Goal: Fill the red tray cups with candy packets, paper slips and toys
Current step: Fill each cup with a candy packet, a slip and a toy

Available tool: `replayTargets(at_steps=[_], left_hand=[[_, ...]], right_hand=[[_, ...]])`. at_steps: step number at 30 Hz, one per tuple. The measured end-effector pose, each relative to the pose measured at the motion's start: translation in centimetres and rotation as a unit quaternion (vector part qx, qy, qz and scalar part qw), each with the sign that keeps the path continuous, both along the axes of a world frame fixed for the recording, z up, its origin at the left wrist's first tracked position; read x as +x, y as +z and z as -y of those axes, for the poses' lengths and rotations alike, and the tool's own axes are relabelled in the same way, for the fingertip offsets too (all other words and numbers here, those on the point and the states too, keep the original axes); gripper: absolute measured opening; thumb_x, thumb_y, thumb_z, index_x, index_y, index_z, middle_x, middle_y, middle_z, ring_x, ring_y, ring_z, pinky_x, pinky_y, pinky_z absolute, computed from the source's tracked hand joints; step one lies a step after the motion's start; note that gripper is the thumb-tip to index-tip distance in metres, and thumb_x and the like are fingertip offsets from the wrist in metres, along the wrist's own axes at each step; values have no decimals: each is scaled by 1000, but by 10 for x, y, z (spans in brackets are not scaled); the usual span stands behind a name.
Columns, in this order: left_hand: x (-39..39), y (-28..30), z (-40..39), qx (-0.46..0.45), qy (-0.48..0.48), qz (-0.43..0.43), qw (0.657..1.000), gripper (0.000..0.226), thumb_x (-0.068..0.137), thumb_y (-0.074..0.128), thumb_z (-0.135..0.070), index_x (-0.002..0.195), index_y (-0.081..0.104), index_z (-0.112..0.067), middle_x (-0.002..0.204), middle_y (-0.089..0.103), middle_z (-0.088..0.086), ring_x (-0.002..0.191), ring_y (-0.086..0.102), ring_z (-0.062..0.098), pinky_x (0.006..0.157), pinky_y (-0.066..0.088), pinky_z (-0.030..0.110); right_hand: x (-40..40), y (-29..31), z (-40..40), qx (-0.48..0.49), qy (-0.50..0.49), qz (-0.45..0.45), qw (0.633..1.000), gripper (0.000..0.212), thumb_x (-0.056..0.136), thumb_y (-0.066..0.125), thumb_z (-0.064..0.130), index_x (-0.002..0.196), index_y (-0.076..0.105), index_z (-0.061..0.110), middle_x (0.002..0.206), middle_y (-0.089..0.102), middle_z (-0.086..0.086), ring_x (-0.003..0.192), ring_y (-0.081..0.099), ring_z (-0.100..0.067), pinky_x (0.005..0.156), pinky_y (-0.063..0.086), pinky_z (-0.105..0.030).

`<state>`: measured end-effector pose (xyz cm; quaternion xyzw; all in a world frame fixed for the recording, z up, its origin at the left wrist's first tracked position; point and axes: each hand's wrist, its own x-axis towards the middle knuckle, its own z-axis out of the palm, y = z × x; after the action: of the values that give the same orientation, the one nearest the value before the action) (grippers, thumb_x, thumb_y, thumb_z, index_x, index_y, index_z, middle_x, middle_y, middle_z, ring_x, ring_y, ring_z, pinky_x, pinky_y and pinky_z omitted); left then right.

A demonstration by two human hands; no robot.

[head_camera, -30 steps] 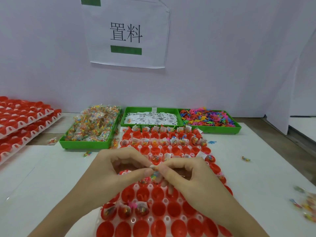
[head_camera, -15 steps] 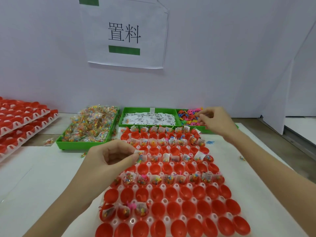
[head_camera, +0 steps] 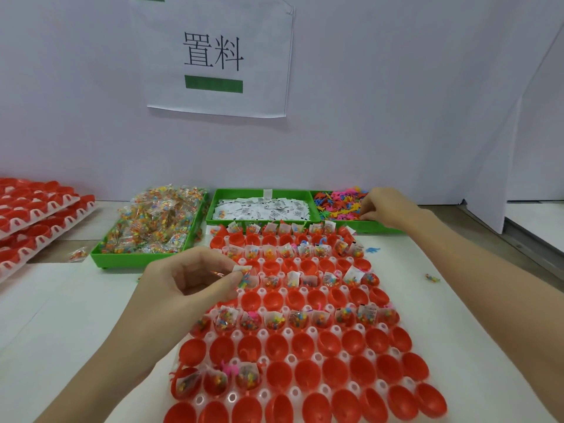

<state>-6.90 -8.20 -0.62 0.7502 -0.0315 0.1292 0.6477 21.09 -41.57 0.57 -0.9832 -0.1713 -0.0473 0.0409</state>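
Left hand [head_camera: 189, 279]: forearm raised from lower left, fingers curled, grip narrow, thumb and forefinger pinching 1 candy packet [head_camera: 245, 274] with a paper slip, held over the left edge of the red tray [head_camera: 305, 325] on the worktop [head_camera: 61, 315].
Right hand [head_camera: 386, 207]: arm stretched forward along the tray's right side, fingers curled down into the toys [head_camera: 338, 204] in the far right green bin [head_camera: 378, 229]; whether the grip holds a toy cannot be told.
Tray cups: several rows hold packets, others bare.
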Motion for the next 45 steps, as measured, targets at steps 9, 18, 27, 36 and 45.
replayTargets(at_steps=[9, 18, 27, 36, 45], left_hand=[[0, 0, -2, 20, 1, 1, 1000, 18, 72, 82, -34, 84, 78, -21, 78, 76, 9, 73, 76, 21, 68, 57, 18], [0, 0, -2, 1, 5, -3, 1000, 17, 74, 83, -28, 87, 79, -18, 82, 77, 8, 75, 75, 19, 69, 56, 17], [-8, 1, 16, -37, -61, 3, 997, 13, 78, 85, -20, 88, 81, -14, 104, 79, 3, 97, 76, 16, 81, 56, 16], [-12, 1, 25, 36, -84, 80, 993, 5, 80, 82, -8, 84, 80, -11, 104, 76, 6, 99, 74, 22, 84, 60, 27], [-12, -1, 23, 69, -112, 76, 988, 9, 82, 84, -13, 89, 79, -16, 87, 78, 5, 84, 76, 23, 78, 59, 25]], right_hand=[[7, -5, -5, 2, -5, 11, 1000, 11, 93, 70, 11, 103, 76, 12, 108, 74, -8, 85, 58, -17, 80, 47, -30], [-20, 1, -4, 272, -63, -5, 960, 10, 96, 70, 23, 98, 74, 14, 100, 75, -7, 93, 67, -24, 80, 47, -32], [-177, 13, -61, 449, 109, -129, 878, 7, 91, 76, 27, 96, 78, 22, 86, 77, 5, 78, 72, -5, 72, 54, -16], [-241, -9, -91, 356, 200, -93, 908, 7, 93, 70, 20, 90, 67, 25, 79, 68, 3, 70, 62, -15, 65, 52, -31], [-250, -4, -82, 414, 217, -133, 874, 10, 92, 75, 17, 91, 75, 27, 85, 75, 6, 82, 73, -14, 73, 58, -24]])
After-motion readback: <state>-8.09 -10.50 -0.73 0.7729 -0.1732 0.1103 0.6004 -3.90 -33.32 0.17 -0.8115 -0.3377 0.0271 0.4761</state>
